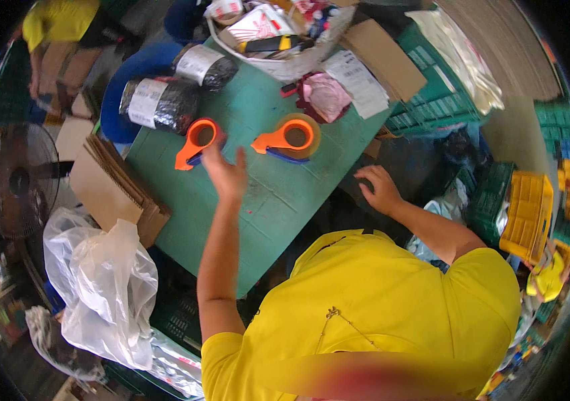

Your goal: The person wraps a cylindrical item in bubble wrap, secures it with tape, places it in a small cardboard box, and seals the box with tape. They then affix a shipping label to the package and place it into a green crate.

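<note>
A green table [278, 200] is seen from above, tilted across the middle of the view, with a heap of clear plastic bags [101, 287] and a stack of flat cardboard [107, 187] off its left edge. Two black wrapped parcels [161, 103] with white labels are laid at the table's far left corner, and a white tub [278, 63] of odds and ends is set at the far end. Two orange tape dispensers are placed on the tabletop, well apart from each other: the left tape dispenser [198, 140] and the right tape dispenser [288, 137]. The left hand [226, 175] is held open, fingers spread, just beside the left one. The right hand [380, 189] is laid open and flat on a dark surface off the table's right edge
</note>
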Action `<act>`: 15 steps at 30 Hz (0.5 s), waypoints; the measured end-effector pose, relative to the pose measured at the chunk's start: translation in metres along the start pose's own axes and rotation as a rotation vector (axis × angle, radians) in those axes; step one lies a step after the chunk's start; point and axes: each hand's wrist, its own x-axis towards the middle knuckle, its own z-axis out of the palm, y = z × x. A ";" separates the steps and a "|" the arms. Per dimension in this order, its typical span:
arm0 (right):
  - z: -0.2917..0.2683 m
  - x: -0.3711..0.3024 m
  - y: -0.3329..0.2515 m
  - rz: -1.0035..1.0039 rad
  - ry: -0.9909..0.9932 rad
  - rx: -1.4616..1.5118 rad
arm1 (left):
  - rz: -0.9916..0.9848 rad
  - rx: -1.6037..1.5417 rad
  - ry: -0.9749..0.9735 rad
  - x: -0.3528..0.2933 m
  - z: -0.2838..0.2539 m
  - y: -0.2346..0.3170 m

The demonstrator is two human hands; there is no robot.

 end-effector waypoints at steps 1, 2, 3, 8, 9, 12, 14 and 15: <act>0.001 -0.022 0.004 0.015 0.019 -0.003 | 0.042 -0.027 -0.128 -0.010 0.011 0.018; 0.002 -0.043 0.007 0.086 0.017 -0.011 | 0.049 -0.095 -0.243 -0.014 0.024 0.034; 0.005 -0.060 0.009 0.201 -0.015 -0.031 | 0.054 -0.152 -0.363 -0.016 0.036 0.046; 0.020 -0.118 0.019 0.346 0.045 0.104 | 0.162 -0.029 -0.389 0.002 0.090 0.079; 0.020 -0.128 0.025 0.370 0.050 0.136 | 0.185 -0.018 -0.388 0.008 0.100 0.082; 0.010 -0.164 0.053 0.542 0.067 0.220 | 0.256 0.026 -0.355 0.034 0.124 0.083; 0.003 -0.193 0.079 0.709 0.055 0.189 | 0.295 0.142 -0.231 0.072 0.138 0.077; 0.000 -0.208 0.093 0.679 0.074 0.179 | 0.321 0.240 -0.148 0.097 0.145 0.071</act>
